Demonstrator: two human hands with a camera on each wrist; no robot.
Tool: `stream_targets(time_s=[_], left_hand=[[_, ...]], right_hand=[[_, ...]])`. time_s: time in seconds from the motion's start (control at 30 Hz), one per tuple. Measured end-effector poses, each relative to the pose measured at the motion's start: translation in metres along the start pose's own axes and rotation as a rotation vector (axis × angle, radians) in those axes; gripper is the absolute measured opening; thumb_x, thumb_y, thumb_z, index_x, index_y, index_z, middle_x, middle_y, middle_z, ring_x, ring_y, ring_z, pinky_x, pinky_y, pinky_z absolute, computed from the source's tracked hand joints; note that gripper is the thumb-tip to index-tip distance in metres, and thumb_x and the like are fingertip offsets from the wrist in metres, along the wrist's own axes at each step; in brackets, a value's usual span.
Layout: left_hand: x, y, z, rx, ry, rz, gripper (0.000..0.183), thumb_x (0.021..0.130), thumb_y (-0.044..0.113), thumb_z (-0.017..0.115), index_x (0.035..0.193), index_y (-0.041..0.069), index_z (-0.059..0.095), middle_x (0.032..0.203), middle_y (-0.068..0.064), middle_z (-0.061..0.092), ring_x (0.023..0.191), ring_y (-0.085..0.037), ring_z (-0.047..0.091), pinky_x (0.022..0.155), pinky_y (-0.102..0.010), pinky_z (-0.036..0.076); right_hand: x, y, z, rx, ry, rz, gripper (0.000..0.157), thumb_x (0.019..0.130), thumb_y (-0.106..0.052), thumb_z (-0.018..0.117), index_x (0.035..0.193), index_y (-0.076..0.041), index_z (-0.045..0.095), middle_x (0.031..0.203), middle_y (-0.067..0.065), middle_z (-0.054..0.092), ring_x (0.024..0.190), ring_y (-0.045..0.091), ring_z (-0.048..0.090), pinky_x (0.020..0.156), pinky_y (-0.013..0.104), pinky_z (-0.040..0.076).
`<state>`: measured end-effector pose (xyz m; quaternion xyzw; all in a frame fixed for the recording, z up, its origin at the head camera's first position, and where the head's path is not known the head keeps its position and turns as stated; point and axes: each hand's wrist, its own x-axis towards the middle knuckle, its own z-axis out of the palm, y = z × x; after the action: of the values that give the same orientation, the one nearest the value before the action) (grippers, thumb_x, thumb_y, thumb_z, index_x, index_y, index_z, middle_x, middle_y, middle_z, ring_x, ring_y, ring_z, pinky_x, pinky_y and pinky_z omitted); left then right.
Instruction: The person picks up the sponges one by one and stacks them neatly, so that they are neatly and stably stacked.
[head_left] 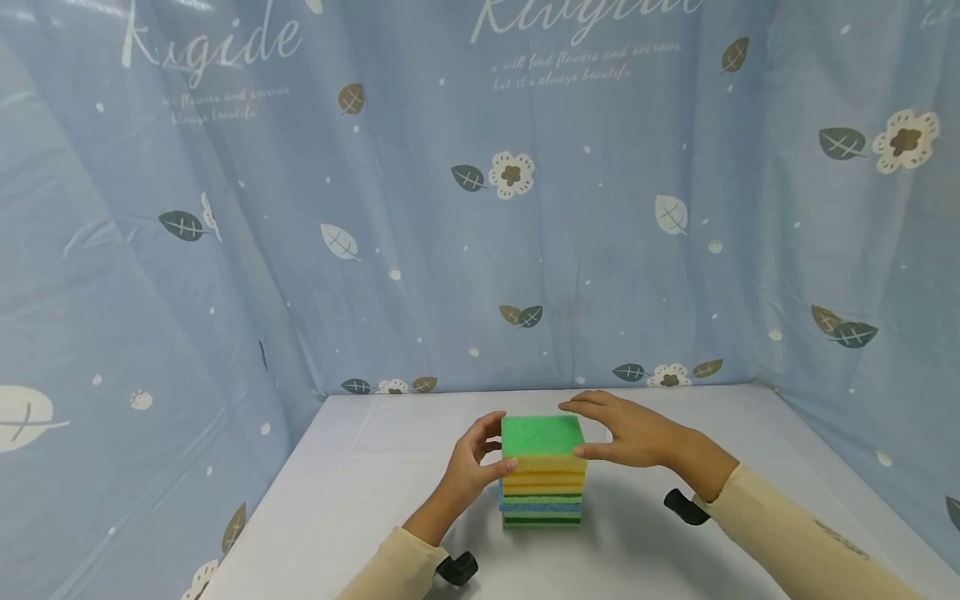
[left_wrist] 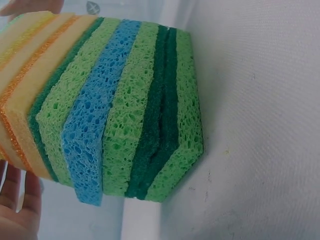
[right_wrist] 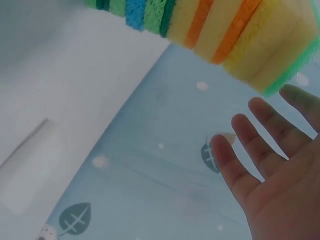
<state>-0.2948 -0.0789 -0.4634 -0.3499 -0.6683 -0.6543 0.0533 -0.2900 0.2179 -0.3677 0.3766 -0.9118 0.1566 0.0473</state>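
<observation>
A stack of several kitchen sponges (head_left: 543, 479) stands on the white table, in yellow, orange, green and blue layers. A bright green scouring face (head_left: 542, 435) tops it. My left hand (head_left: 474, 462) holds the stack's upper left end, thumb at the front corner and fingers curved along the side toward the back. In the left wrist view a blue sponge (left_wrist: 95, 120) juts out past its neighbours. Beside the upper right edge is my right hand (head_left: 630, 429), fingers spread and relaxed, thumb tip near the front corner. The right wrist view shows its fingers (right_wrist: 272, 132) apart from the sponges.
The white tabletop (head_left: 390, 475) surrounds the stack. A blue curtain (head_left: 420, 208) printed with leaves and flowers hangs behind the table and along both sides. A black strap piece (head_left: 457, 569) hangs under the left wrist and another (head_left: 686, 507) under the right.
</observation>
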Motion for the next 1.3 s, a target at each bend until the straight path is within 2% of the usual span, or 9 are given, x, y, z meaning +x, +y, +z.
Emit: stream_targets(time_s=[0.27, 0.5, 0.67, 0.83, 0.93, 1.1, 1.2, 1.3], left_hand=[[-0.006, -0.007, 0.000, -0.010, 0.009, 0.033, 0.065, 0.086, 0.020, 0.074, 0.142, 0.007, 0.044, 0.128, -0.015, 0.054, 0.113, -0.025, 0.053, 0.095, -0.039, 0.045], [-0.008, -0.007, 0.001, -0.005, 0.005, 0.030, 0.062, 0.086, 0.010, 0.072, 0.141, 0.004, 0.044, 0.128, -0.017, 0.054, 0.112, -0.025, 0.053, 0.096, -0.040, 0.044], [-0.006, 0.002, 0.002, 0.001, -0.001, 0.017, 0.064, 0.085, 0.002, 0.071, 0.142, 0.000, 0.041, 0.128, -0.023, 0.052, 0.112, -0.028, 0.052, 0.096, -0.044, 0.043], [-0.004, 0.005, 0.002, -0.001, -0.009, 0.024, 0.064, 0.085, 0.001, 0.070, 0.142, -0.002, 0.040, 0.128, -0.024, 0.051, 0.112, -0.031, 0.052, 0.096, -0.043, 0.043], [-0.003, 0.000, 0.001, 0.008, -0.005, 0.028, 0.064, 0.086, 0.004, 0.070, 0.143, 0.002, 0.041, 0.129, -0.020, 0.052, 0.113, -0.028, 0.051, 0.097, -0.040, 0.044], [-0.003, -0.008, 0.000, -0.010, 0.009, 0.025, 0.065, 0.086, 0.017, 0.074, 0.144, 0.011, 0.043, 0.129, -0.013, 0.054, 0.115, -0.027, 0.051, 0.097, -0.038, 0.044], [-0.004, -0.008, 0.000, -0.022, 0.012, 0.028, 0.065, 0.086, 0.018, 0.074, 0.143, 0.012, 0.044, 0.130, -0.012, 0.054, 0.115, -0.027, 0.051, 0.097, -0.040, 0.044], [-0.004, -0.007, 0.001, -0.027, 0.007, 0.033, 0.064, 0.086, 0.012, 0.073, 0.143, 0.008, 0.044, 0.130, -0.014, 0.053, 0.115, -0.027, 0.051, 0.097, -0.041, 0.044]], right_hand=[[-0.008, 0.018, 0.005, -0.005, 0.064, 0.023, 0.053, 0.101, -0.048, 0.045, 0.143, -0.016, 0.050, 0.144, 0.011, 0.045, 0.132, 0.036, 0.040, 0.101, 0.062, 0.034], [-0.013, 0.041, 0.016, -0.021, 0.076, 0.105, 0.057, 0.099, -0.053, 0.046, 0.140, -0.013, 0.054, 0.142, 0.014, 0.047, 0.130, 0.039, 0.042, 0.099, 0.063, 0.035], [-0.014, 0.062, 0.024, -0.071, 0.044, 0.160, 0.063, 0.092, -0.057, 0.056, 0.138, -0.013, 0.055, 0.139, 0.013, 0.049, 0.128, 0.036, 0.044, 0.099, 0.059, 0.038], [-0.017, 0.084, 0.031, -0.102, 0.015, 0.179, 0.055, 0.088, -0.036, 0.072, 0.133, -0.007, 0.058, 0.133, 0.014, 0.053, 0.124, 0.038, 0.047, 0.097, 0.056, 0.041], [-0.018, 0.093, 0.035, -0.090, -0.002, 0.222, 0.052, 0.085, -0.027, 0.075, 0.130, -0.005, 0.060, 0.131, 0.016, 0.054, 0.123, 0.039, 0.047, 0.097, 0.057, 0.041], [-0.019, 0.104, 0.042, -0.056, -0.042, 0.312, 0.053, 0.081, -0.022, 0.079, 0.127, -0.003, 0.062, 0.130, 0.019, 0.055, 0.122, 0.043, 0.047, 0.098, 0.059, 0.038], [-0.021, 0.114, 0.051, -0.045, -0.060, 0.345, 0.054, 0.078, -0.020, 0.081, 0.125, -0.001, 0.063, 0.130, 0.021, 0.055, 0.123, 0.044, 0.046, 0.099, 0.059, 0.038], [-0.024, 0.122, 0.055, -0.042, -0.061, 0.370, 0.056, 0.076, -0.020, 0.083, 0.125, -0.001, 0.063, 0.131, 0.023, 0.053, 0.123, 0.046, 0.045, 0.099, 0.060, 0.037]])
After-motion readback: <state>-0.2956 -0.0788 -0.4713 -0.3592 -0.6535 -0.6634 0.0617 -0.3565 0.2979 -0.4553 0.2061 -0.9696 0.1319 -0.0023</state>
